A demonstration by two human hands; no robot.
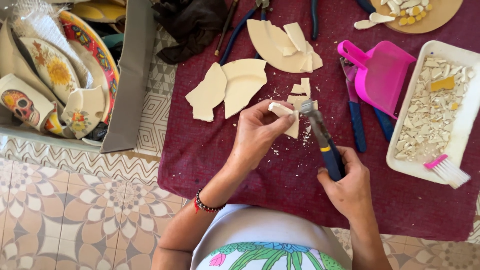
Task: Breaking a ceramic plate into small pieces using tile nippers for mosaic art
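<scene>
Two hands work over a dark red cloth (280,170) that covers the floor in the middle of the scene. The left hand (256,134) pinches a small cream ceramic shard (286,119) between thumb and fingertips, and the fingers are closed firmly on it. The right hand (350,186) is wrapped around the blue handles of the tile nippers (322,142), closed tight on them, and the metal head of the tool meets the right edge of the shard. So the shard sits between the two hands, just above the cloth, a little to the left of the tool's head. Whether the cutting wheels already bite into the shard, I cannot tell. Small white crumbs lie on the cloth under the shard. Farther away, two large plate pieces (230,89) lie side by side, and beyond them is a broken half plate (280,45) with smaller fragments on top. To the right stands a pink dustpan (382,75), and beside it a white tray (467,122) that holds many small chips, with a pink brush (446,169) resting at its near corner. At the far left, a cardboard box (131,75) holds painted plates, some of them broken. The left wrist wears a beaded bracelet (206,204).
</scene>
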